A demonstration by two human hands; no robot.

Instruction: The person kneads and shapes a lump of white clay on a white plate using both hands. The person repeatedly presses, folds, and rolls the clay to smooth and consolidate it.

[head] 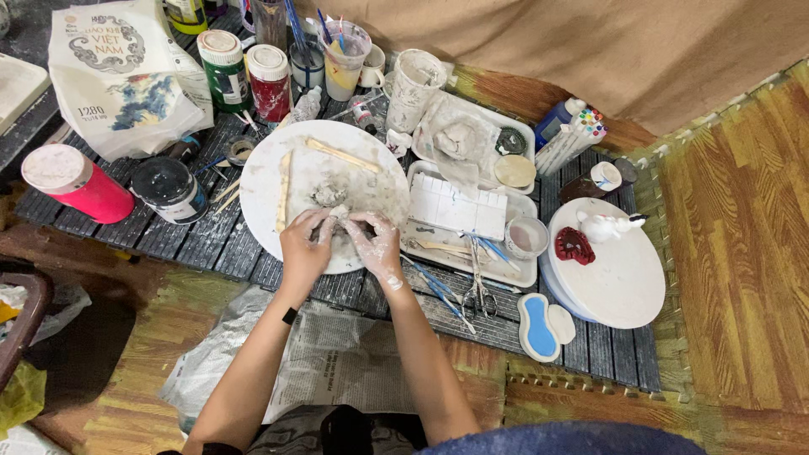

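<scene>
At frame centre, our left hand (302,244) and right hand (375,244), chalky with clay, pinch a soft grey clay lump (339,213) on the round white board (270,168).

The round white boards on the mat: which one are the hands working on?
The left round board, smeared with grey clay and carrying two wooden sticks; both hands press a clay lump at its near edge. The right board stays clean, holding small figures.

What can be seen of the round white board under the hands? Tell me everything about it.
The round white board lies flat on the dark slatted table, smeared with grey clay. Two pale wooden sticks rest on it, one along the left side, one near the top. A small clay lump sits near its middle. The left hand and right hand, both clay-coated, press together over its lower part.
</scene>
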